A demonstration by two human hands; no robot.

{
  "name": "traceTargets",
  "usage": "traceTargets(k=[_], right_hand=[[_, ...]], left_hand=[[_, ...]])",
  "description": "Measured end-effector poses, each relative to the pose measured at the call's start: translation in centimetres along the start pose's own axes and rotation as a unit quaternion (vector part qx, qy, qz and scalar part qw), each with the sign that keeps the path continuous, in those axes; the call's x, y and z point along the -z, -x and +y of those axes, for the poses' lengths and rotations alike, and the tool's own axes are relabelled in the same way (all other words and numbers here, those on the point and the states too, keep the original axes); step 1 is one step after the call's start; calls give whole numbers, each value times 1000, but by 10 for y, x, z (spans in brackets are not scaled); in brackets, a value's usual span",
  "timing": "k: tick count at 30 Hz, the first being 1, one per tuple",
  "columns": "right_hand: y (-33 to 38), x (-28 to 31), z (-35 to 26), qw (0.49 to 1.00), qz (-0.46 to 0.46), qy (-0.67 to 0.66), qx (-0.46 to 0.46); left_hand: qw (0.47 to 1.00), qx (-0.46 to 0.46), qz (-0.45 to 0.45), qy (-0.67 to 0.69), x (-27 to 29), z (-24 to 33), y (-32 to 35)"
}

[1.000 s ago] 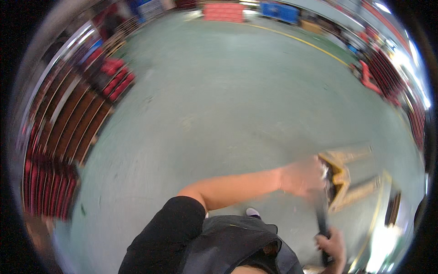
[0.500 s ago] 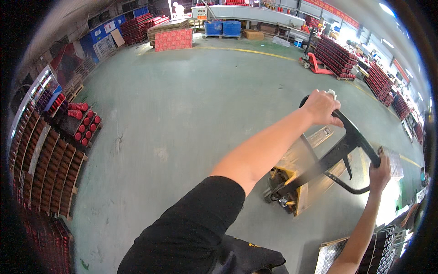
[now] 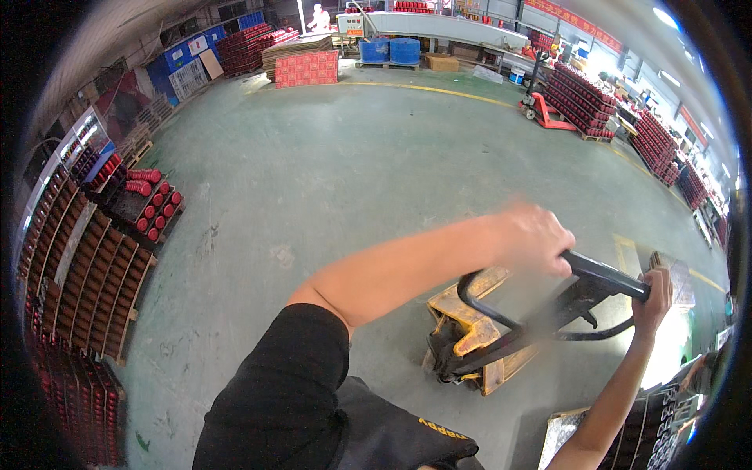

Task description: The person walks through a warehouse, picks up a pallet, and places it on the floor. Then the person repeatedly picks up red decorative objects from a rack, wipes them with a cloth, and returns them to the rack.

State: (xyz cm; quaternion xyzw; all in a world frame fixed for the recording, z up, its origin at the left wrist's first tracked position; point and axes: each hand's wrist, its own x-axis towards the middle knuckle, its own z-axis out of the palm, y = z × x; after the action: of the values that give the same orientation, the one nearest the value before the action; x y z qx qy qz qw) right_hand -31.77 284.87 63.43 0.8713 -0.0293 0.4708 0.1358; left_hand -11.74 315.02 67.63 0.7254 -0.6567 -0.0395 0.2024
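A yellow pallet jack (image 3: 475, 327) stands on the floor to my right, its black handle (image 3: 607, 276) tilted up toward me. My left hand (image 3: 539, 237), a little blurred, is closed over the left part of the handle's top bar. At the bar's right end, my right hand (image 3: 654, 304) is wrapped round the grip. The looped sides of the handle curve down below both hands. Part of the jack's forks is hidden behind my left hand and the handle's shaft.
Racks of reddish-brown pieces (image 3: 94, 270) and a pallet of red cylinders (image 3: 159, 210) line the left. Far off stand blue tubs (image 3: 404, 52), a red patterned board (image 3: 307, 69) and a red pallet jack (image 3: 548, 111) beside stacked red goods (image 3: 580, 100). A metal-topped stack (image 3: 560, 439) is close at lower right.
My left hand has come down and nearer, with the handle bar turning toward level. The jack's yellow body has swung to the left. My right hand stays at its end of the bar.
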Motion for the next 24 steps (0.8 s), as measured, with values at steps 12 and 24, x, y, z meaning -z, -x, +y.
traceTargets(k=[12,24], right_hand=[[29,-49,50,976,-44,-26,-213],[98,-53,-137,974,43,-140,-175]], left_hand=[[889,-136,87,428,-119,148,44],[917,87,96,377,-148,-125,216]])
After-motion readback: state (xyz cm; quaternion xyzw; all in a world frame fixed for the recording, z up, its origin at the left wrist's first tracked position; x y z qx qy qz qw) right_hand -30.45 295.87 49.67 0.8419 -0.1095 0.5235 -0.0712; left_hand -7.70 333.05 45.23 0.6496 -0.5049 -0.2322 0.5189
